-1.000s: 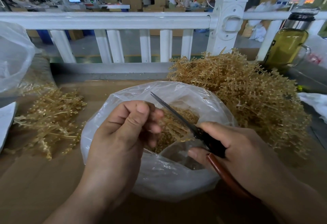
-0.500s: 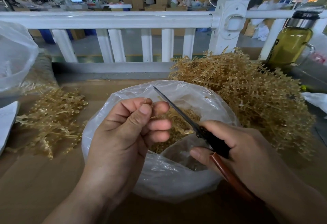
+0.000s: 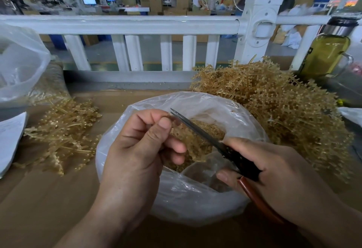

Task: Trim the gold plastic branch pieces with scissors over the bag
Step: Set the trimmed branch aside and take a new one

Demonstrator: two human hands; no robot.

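A clear plastic bag stands open on the brown table, partly filled with small gold trimmings. Above its mouth my left hand pinches a small gold branch piece between thumb and forefinger; most of the piece is hidden by the fingers. My right hand grips scissors with a black pivot and reddish-brown handles. The blades are slightly parted, their tips right beside the pinched piece. A large heap of gold branches lies at the right, a smaller pile at the left.
A white railing runs along the table's far edge. A glass jug of yellow-green liquid stands at the back right. Another clear bag and white paper sit at the left. People work among cardboard boxes far behind.
My left hand has risen and brought the pinched piece up to the scissor tips. The blades, closed before, now show a slight gap. My right hand has barely shifted.
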